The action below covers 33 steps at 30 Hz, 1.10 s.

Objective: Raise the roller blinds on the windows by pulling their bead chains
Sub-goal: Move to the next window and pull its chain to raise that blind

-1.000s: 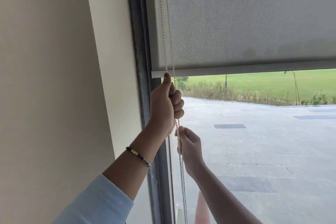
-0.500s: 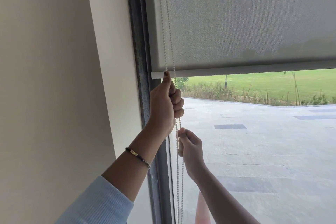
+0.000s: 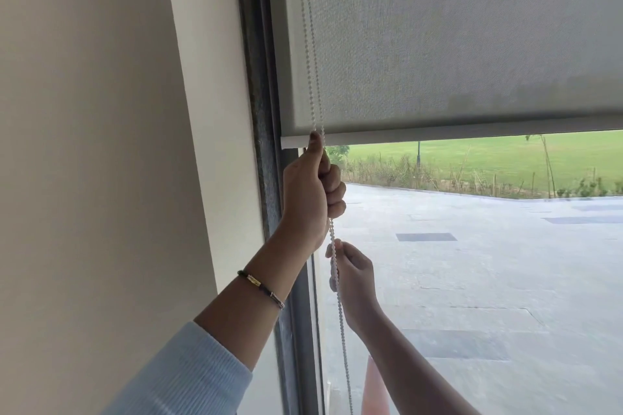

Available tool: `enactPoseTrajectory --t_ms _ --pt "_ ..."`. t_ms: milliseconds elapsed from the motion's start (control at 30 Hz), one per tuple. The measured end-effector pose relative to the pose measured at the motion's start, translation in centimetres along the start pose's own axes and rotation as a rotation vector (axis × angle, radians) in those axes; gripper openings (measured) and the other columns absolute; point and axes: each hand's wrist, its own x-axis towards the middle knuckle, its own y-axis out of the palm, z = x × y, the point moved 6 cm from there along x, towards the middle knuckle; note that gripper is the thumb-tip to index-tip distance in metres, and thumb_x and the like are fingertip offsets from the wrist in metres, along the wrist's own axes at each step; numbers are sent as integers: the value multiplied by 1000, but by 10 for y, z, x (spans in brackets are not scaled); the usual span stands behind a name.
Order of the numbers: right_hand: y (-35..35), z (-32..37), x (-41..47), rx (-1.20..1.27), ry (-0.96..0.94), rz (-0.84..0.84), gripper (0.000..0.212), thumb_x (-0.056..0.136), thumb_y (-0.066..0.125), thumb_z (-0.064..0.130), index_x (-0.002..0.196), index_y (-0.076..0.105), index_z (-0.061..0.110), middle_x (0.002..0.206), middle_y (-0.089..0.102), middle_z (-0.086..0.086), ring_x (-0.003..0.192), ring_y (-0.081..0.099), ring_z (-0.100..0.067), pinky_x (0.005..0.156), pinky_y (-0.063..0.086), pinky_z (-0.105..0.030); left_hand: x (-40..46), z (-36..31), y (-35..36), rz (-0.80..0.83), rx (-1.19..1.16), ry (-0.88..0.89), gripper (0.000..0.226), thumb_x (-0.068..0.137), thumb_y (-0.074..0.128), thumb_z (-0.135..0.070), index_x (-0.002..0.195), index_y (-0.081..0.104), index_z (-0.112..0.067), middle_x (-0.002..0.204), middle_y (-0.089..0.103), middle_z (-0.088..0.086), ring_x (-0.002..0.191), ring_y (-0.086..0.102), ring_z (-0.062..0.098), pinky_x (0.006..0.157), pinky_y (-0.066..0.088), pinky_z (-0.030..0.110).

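1. Hanging straight down the left edge of the window, the bead chain (image 3: 312,44) runs as two strands in front of the grey roller blind (image 3: 455,37), passes both hands, and drops on out of view at the bottom.
2. Its long axis is vertical, so any pull has to follow that line downward; this is the relation the coming move depends on.
3. The left hand (image 3: 312,192) sits highest, its fingers (image 3: 335,194) curled tight around the chain and the thumb tip touching the blind's bottom bar (image 3: 472,135).
4. The right hand (image 3: 354,274) is just below it, fingers narrowed to a pinch on the chain, whether on one strand or both I cannot tell.
5. Between the two hands only a short run of beads shows, taut and upright.
6. The left hand is nearer the blind's hem, so it seems placed for the next downward draw while the right steadies the slack below.
7. The blind is partly raised: under its bar, paving and grass show through the glass.
8. Left of the chain stand the dark window frame (image 3: 259,77) and the pale wall (image 3: 101,145); a bracelet (image 3: 261,284) circles the left wrist.
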Motion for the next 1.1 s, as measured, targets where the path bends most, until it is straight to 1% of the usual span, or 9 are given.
enactPoseTrajectory --t_ms 133,267,400,600,700,867,933,1033,1100 --pt "0 0 -2 -19 5 -7 31 101 51 18 74 60 7 52 25 -1 45 22 -12 44 20 -26 0 -1 3 5 -7 0 53 100 42 -50 57 24 -26 49 15 -8 45 5 10 43 6 15" --pt "0 0 -6 -7 10 -2 30 101 49 15 77 59 0 53 26 -3 46 22 -13 43 21 -26 -1 -1 4 9 -7 4 53 101 42 -49 57 24 -26 49 16 -8 43 6 9 43 6 14" --pt "-1 -4 -9 4 29 -12 31 101 50 18 75 60 7 48 28 0 41 24 -13 39 23 -21 -1 -9 7 -1 -15 19 53 100 42 -50 58 22 -26 50 15 -7 46 4 11 44 4 17" --pt "0 -6 -13 9 42 -6 30 101 50 18 74 60 8 47 28 1 40 24 -13 37 23 -19 -3 -15 12 12 -11 32 51 101 41 -49 60 20 -26 49 15 -8 45 4 10 43 5 15" --pt "0 -3 -14 -2 22 2 31 102 50 19 74 60 8 47 27 0 40 23 -12 37 21 -20 -4 -15 10 6 -17 32 51 101 41 -49 60 20 -26 49 15 -8 45 4 10 43 5 14" --pt "-2 -3 -12 5 -5 5 33 102 50 19 72 59 7 48 28 -2 40 23 -12 39 24 -21 -8 -16 9 8 -15 40 51 100 41 -49 61 20 -25 49 16 -8 46 4 11 43 5 14" --pt "-2 -1 -10 25 -4 8 35 102 51 19 69 57 9 49 27 -3 42 22 -13 42 23 -23 -10 -14 8 8 -16 35 51 100 41 -50 61 20 -25 48 16 -8 46 4 11 43 5 14" --pt "-2 6 -7 50 -5 5 40 102 51 20 62 55 15 48 26 1 42 21 -12 43 20 -26 -16 -6 7 5 -14 21 52 99 42 -51 57 24 -25 47 17 -8 44 5 9 42 9 11" --pt "-2 9 -4 59 -7 5 38 102 51 19 65 57 13 48 26 1 42 20 -11 42 18 -25 -20 -4 5 5 -26 25 52 98 42 -51 55 27 -25 47 17 -8 44 5 10 40 10 11"
